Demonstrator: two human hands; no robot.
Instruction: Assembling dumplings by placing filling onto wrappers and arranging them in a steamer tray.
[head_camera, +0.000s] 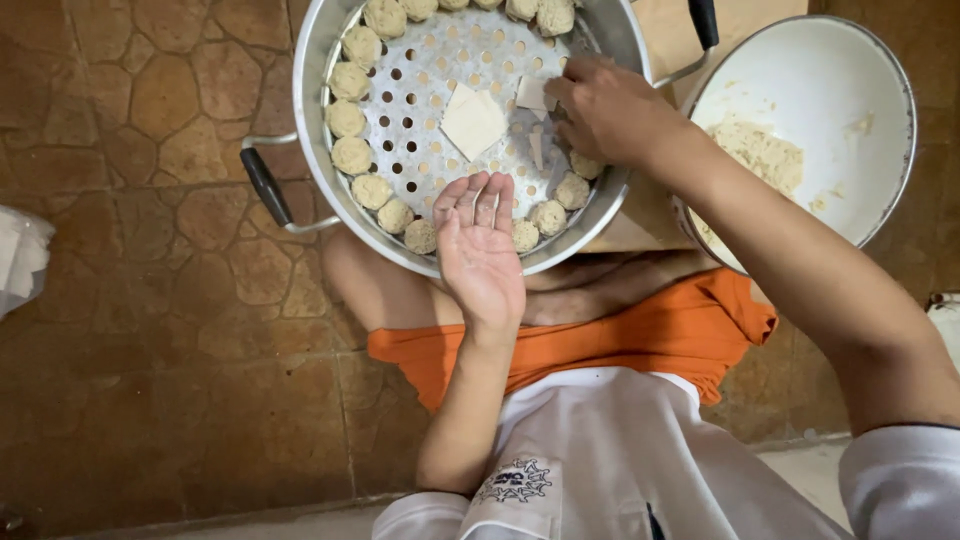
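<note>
The right hand (610, 105) reaches into the steamer (320, 110) and pinches a white wrapper (534, 93). More wrappers (473, 122) lie just to its left. The left hand (480, 250) waits nearer the body, empty, palm open.

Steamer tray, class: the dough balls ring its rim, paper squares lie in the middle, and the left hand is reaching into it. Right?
Not quite. The head view shows the right hand reaching into the steamer tray; the left hand is held open at its near edge. Dough balls and paper squares are as stated.
</note>
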